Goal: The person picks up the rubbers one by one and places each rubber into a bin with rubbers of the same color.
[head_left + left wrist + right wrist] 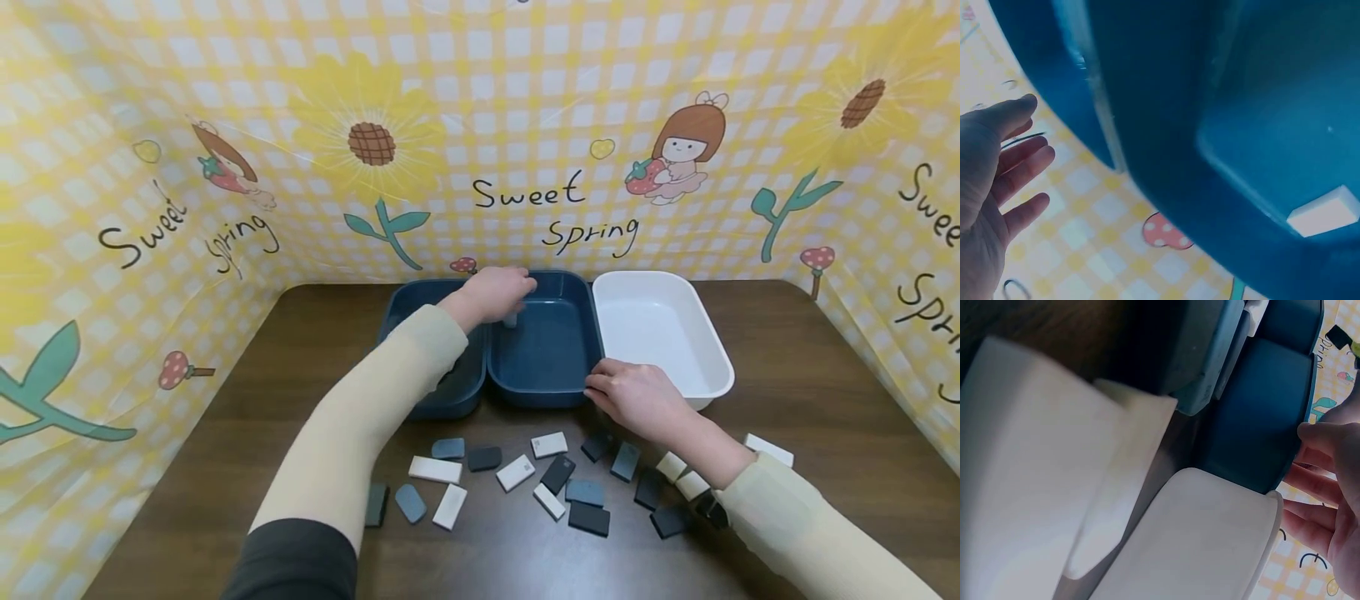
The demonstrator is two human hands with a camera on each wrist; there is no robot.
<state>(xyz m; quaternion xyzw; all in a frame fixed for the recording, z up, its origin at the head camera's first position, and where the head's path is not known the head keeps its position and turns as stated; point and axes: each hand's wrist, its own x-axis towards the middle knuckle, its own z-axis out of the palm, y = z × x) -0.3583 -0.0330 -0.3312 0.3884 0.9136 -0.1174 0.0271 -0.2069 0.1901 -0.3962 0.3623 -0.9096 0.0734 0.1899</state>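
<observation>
Three trays stand side by side: a dark blue left tray (442, 408), a dark blue middle tray (546, 398) and a white tray (663, 329). My left hand (495, 293) is over the back of the blue trays where they meet, and its fingers (1025, 175) are apart with nothing between them. A small pale piece (511, 320) shows just below that hand. Inside the left tray lies a white block (1322, 214). With my right hand (637, 398) I hold the middle tray's front right corner, thumb at the outer rim, fingertips partly hidden behind it.
Several small flat blocks lie scattered in front of the trays, among them a white block (436, 469), a black block (588, 518) and a blue-grey block (410, 503). Cream blocks (671, 465) lie near my right forearm. A checked cloth (480, 108) surrounds the brown table (300, 400).
</observation>
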